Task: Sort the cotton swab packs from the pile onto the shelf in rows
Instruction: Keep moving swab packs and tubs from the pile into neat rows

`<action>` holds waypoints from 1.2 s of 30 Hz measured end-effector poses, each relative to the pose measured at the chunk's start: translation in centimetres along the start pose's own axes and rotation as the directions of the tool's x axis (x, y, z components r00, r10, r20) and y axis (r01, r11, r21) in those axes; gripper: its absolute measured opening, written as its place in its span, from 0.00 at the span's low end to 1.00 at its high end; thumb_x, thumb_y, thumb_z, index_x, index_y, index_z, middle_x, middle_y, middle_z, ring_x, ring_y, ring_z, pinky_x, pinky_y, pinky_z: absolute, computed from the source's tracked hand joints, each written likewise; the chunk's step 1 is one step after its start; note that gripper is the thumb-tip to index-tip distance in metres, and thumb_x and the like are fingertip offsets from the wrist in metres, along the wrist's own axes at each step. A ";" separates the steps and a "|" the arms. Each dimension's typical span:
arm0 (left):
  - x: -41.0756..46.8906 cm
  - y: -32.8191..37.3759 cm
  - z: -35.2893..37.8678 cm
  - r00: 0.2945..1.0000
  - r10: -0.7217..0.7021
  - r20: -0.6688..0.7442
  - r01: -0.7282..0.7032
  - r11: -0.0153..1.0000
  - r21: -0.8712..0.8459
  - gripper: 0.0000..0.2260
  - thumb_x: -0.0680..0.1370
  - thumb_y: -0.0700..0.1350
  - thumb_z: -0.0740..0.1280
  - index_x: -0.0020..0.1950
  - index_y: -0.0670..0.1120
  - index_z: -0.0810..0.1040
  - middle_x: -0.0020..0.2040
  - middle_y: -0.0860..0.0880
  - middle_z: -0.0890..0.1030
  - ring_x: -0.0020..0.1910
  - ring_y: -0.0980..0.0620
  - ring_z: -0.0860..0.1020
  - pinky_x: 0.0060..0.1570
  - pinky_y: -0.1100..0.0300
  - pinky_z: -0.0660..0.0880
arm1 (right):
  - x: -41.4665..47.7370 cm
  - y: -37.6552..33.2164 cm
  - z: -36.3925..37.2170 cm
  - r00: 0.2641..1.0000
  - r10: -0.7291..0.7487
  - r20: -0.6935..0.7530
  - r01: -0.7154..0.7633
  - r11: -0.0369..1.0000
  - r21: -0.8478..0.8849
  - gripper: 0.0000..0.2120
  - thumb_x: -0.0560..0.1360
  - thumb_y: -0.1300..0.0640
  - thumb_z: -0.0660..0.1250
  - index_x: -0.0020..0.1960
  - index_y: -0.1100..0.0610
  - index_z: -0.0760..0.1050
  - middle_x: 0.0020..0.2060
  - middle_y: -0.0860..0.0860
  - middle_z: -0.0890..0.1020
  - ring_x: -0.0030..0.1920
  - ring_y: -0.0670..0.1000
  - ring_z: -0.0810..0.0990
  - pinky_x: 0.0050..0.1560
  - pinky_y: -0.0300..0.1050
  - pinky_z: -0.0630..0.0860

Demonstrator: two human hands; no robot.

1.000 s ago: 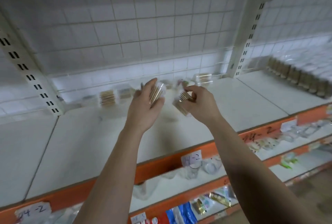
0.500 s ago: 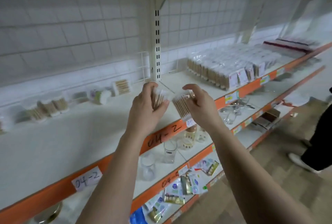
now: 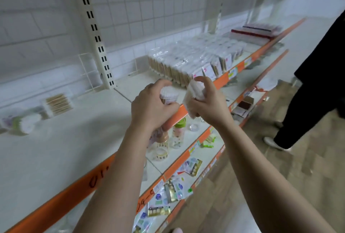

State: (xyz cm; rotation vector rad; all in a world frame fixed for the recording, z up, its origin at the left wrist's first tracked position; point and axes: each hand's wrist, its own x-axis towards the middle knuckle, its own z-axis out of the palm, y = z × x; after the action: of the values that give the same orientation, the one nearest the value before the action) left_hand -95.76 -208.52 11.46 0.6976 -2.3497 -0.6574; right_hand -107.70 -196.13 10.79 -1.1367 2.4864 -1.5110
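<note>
My left hand [image 3: 152,105] grips a round clear cotton swab pack [image 3: 168,93], its white tips facing up. My right hand [image 3: 207,103] grips a second swab pack [image 3: 194,91], tilted, with its wooden sticks showing. Both hands hover above the front edge of the white shelf [image 3: 74,139]. Rows of upright swab packs [image 3: 196,59] stand on the shelf beyond my hands to the right. A few loose packs [image 3: 57,104] lie at the back left of the shelf, one round pack [image 3: 22,123] on its side.
A slotted upright post [image 3: 97,40] and wire grid back the shelf. Red-edged flat packs [image 3: 255,32] lie farther right. Lower orange-edged shelves hold small bottles [image 3: 177,135] and sachets [image 3: 168,191]. A person in dark clothes [image 3: 308,92] stands on the floor at right.
The view has swung right along the shelf, so the rows of packs are now just beyond my hands. Both hands still hold their packs; the left pack now shows its white tips.
</note>
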 end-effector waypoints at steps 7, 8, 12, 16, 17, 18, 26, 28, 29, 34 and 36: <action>6.8 1.9 5.1 1.000 0.020 -0.013 -0.022 0.970 -0.243 0.19 0.65 0.55 0.64 0.56 0.57 0.72 0.50 0.55 0.78 0.47 0.51 0.76 0.49 0.55 0.73 | 6.2 3.9 -2.7 0.999 0.022 -0.040 -0.025 0.997 -0.067 0.22 0.66 0.59 0.67 0.58 0.45 0.72 0.38 0.55 0.80 0.38 0.54 0.78 0.39 0.46 0.74; 7.9 2.1 5.8 0.999 0.037 -0.016 -0.040 0.967 -0.253 0.19 0.65 0.55 0.65 0.56 0.56 0.72 0.49 0.54 0.78 0.46 0.52 0.75 0.48 0.55 0.73 | 7.1 4.4 -3.0 0.999 0.015 -0.052 -0.018 0.998 -0.059 0.21 0.65 0.57 0.67 0.57 0.45 0.73 0.40 0.55 0.80 0.40 0.55 0.78 0.41 0.46 0.75; 11.6 2.9 8.5 0.992 0.119 -0.049 -0.128 0.952 -0.277 0.21 0.69 0.62 0.65 0.57 0.52 0.72 0.51 0.53 0.78 0.45 0.51 0.77 0.47 0.53 0.75 | 10.0 6.2 -4.6 0.994 -0.011 -0.113 0.000 0.995 -0.098 0.21 0.67 0.59 0.68 0.59 0.48 0.76 0.44 0.50 0.79 0.42 0.49 0.75 0.38 0.25 0.67; 14.2 4.3 10.8 0.985 0.169 -0.036 -0.172 0.951 -0.257 0.22 0.70 0.63 0.67 0.59 0.52 0.72 0.54 0.53 0.76 0.46 0.51 0.76 0.48 0.52 0.75 | 12.4 8.1 -6.2 0.988 -0.023 -0.150 0.005 0.992 -0.124 0.25 0.66 0.57 0.64 0.63 0.49 0.75 0.52 0.48 0.79 0.51 0.45 0.74 0.45 0.28 0.65; 14.7 4.8 11.2 0.984 0.177 -0.033 -0.179 0.951 -0.253 0.23 0.70 0.63 0.67 0.59 0.52 0.72 0.54 0.54 0.76 0.47 0.52 0.76 0.49 0.52 0.75 | 12.9 8.7 -6.6 0.989 -0.012 -0.147 -0.004 0.994 -0.109 0.25 0.66 0.57 0.64 0.63 0.49 0.76 0.52 0.47 0.79 0.50 0.45 0.75 0.46 0.31 0.66; 15.3 5.2 11.6 0.983 0.182 -0.028 -0.183 0.951 -0.251 0.23 0.70 0.63 0.66 0.60 0.53 0.72 0.55 0.54 0.76 0.48 0.53 0.75 0.50 0.52 0.75 | 13.6 9.4 -7.0 0.989 0.002 -0.146 -0.016 0.995 -0.095 0.24 0.67 0.58 0.64 0.62 0.49 0.76 0.49 0.46 0.80 0.47 0.44 0.76 0.44 0.31 0.67; 19.3 9.0 16.4 0.987 0.156 -0.030 -0.159 0.970 -0.184 0.22 0.69 0.61 0.65 0.60 0.54 0.72 0.57 0.54 0.76 0.51 0.54 0.74 0.49 0.56 0.73 | 18.6 14.7 -10.5 0.979 0.005 -0.205 -0.019 0.998 -0.067 0.10 0.71 0.58 0.67 0.51 0.48 0.78 0.34 0.44 0.76 0.36 0.48 0.76 0.36 0.42 0.72; 20.2 10.1 18.0 0.990 0.136 -0.042 -0.141 0.976 -0.166 0.23 0.69 0.61 0.64 0.60 0.54 0.71 0.56 0.54 0.75 0.51 0.53 0.74 0.49 0.56 0.72 | 20.0 16.2 -11.8 0.983 0.007 -0.181 -0.020 0.997 -0.070 0.10 0.70 0.58 0.68 0.51 0.50 0.77 0.36 0.47 0.77 0.38 0.50 0.76 0.37 0.42 0.72; 20.7 10.7 18.9 0.992 0.118 -0.047 -0.124 0.979 -0.161 0.23 0.68 0.62 0.64 0.60 0.55 0.71 0.57 0.54 0.75 0.51 0.53 0.74 0.50 0.55 0.72 | 20.7 16.9 -12.7 0.987 0.003 -0.158 -0.016 0.997 -0.079 0.11 0.70 0.58 0.68 0.52 0.50 0.77 0.37 0.48 0.78 0.38 0.50 0.76 0.37 0.39 0.71; 22.4 13.5 22.7 0.996 0.014 -0.089 -0.024 0.993 -0.116 0.20 0.72 0.58 0.68 0.61 0.55 0.71 0.59 0.54 0.75 0.52 0.52 0.74 0.51 0.54 0.72 | 24.6 20.2 -17.0 0.999 -0.024 -0.024 0.020 0.987 -0.158 0.20 0.69 0.56 0.69 0.61 0.49 0.77 0.46 0.48 0.82 0.48 0.50 0.79 0.46 0.40 0.73; 22.9 14.6 24.0 0.993 -0.017 -0.115 0.005 0.995 -0.103 0.19 0.73 0.56 0.69 0.61 0.55 0.70 0.60 0.54 0.74 0.53 0.52 0.74 0.51 0.54 0.72 | 26.1 21.4 -18.3 0.999 -0.038 0.023 0.042 0.978 -0.204 0.20 0.69 0.56 0.70 0.61 0.50 0.78 0.51 0.50 0.83 0.52 0.52 0.80 0.48 0.44 0.73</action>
State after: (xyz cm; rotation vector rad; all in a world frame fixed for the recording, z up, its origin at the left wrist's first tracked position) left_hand -131.82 -204.99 12.33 0.6855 -2.1913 -0.7173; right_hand -145.78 -191.84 12.73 -1.2283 2.6721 -1.2695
